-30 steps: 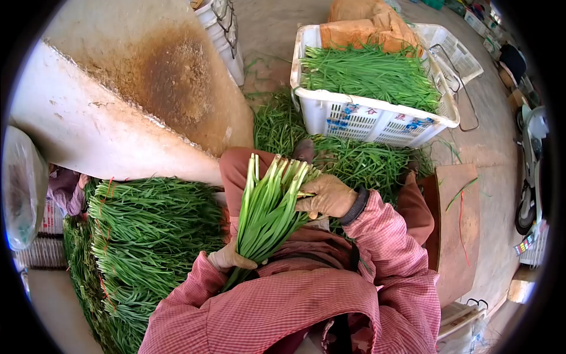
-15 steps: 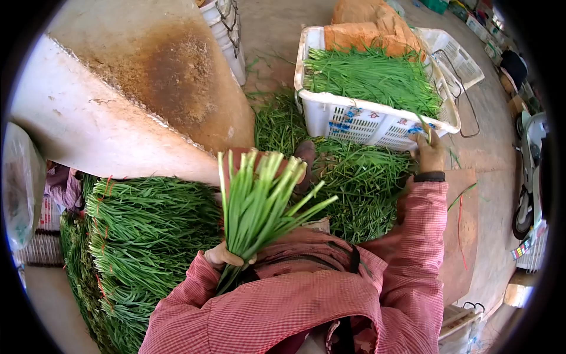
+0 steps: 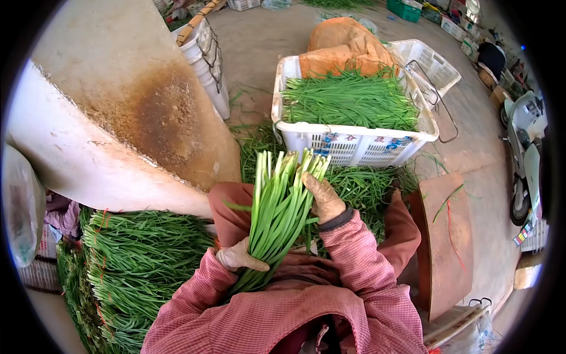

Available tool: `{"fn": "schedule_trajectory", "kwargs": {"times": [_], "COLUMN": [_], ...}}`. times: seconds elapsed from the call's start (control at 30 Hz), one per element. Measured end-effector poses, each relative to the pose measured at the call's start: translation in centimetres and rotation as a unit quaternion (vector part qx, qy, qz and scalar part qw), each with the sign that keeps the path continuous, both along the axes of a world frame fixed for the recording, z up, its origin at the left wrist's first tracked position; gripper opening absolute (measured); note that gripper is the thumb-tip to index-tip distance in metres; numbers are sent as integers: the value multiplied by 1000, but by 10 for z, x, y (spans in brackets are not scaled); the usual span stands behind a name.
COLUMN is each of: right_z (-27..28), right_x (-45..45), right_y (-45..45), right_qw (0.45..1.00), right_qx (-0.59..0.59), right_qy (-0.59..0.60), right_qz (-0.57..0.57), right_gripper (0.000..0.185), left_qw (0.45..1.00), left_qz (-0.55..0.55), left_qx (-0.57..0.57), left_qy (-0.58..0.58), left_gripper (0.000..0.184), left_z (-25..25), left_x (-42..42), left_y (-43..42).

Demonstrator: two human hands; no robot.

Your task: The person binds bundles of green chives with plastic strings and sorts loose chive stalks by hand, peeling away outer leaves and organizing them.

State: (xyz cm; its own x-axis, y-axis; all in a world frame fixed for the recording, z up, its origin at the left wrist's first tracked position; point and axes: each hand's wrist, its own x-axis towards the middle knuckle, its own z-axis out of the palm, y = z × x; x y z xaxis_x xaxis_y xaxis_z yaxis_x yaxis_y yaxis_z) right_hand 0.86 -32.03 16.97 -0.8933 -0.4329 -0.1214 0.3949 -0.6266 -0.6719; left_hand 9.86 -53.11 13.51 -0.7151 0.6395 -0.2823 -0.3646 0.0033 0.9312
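My gloved left hand (image 3: 240,256) is wrapped round a bunch of garlic chives (image 3: 282,203), low on the green leaves, with the pale cut ends pointing up and away from me. At the bunch's right side, my gloved right hand (image 3: 325,199) is closed on the upper stems, its thumb in front and its other fingers partly hidden. Just beyond the bunch stands a white plastic crate (image 3: 348,130) of loose chives (image 3: 351,100). To my left lies a stack of tied chive bundles (image 3: 147,259) with red ties.
An orange-brown sack (image 3: 348,44) lies over the crate's far side. Loose leaves (image 3: 359,183) cover the floor before me. A stained white slab (image 3: 141,100) rises at left, near white buckets (image 3: 203,71). A brown board (image 3: 451,236) stands at right, with a scooter (image 3: 525,159) further off.
My right hand has come back from the crate's near right corner to the bunch. The bunch now stands more upright, with its stems closer together. The view has tilted up.
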Motion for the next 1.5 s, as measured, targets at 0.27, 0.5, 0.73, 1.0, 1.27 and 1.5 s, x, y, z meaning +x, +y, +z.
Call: {"fn": "schedule_trajectory", "kwargs": {"times": [0.27, 0.5, 0.73, 1.0, 1.27, 1.5], "right_z": [-8, -13, -24, -109, -119, -30], "right_x": [14, -14, -6, 18, 29, -17], "right_y": [-7, 29, 7, 8, 1, 100], "right_qw": [987, 999, 981, 940, 927, 994], "right_qx": [-159, 29, -186, -325, -362, -8], "right_qy": [14, 33, -28, -101, -53, 105], "right_qz": [-4, -32, -54, 16, 86, -6], "right_gripper": [59, 37, 52, 45, 56, 74], "left_qw": [992, 980, 946, 679, 938, 964], "left_qz": [-25, -26, 109, -70, -65, -176], "left_qx": [109, 151, -226, -587, -167, 59], "left_qy": [-56, -126, 204, 437, 297, -189], "left_gripper": [77, 71, 64, 102, 80, 66], "left_z": [5, -4, 32, 39, 41, -50], "left_x": [-17, -12, -21, 19, -74, -52], "left_y": [25, 40, 48, 72, 28, 36]}}
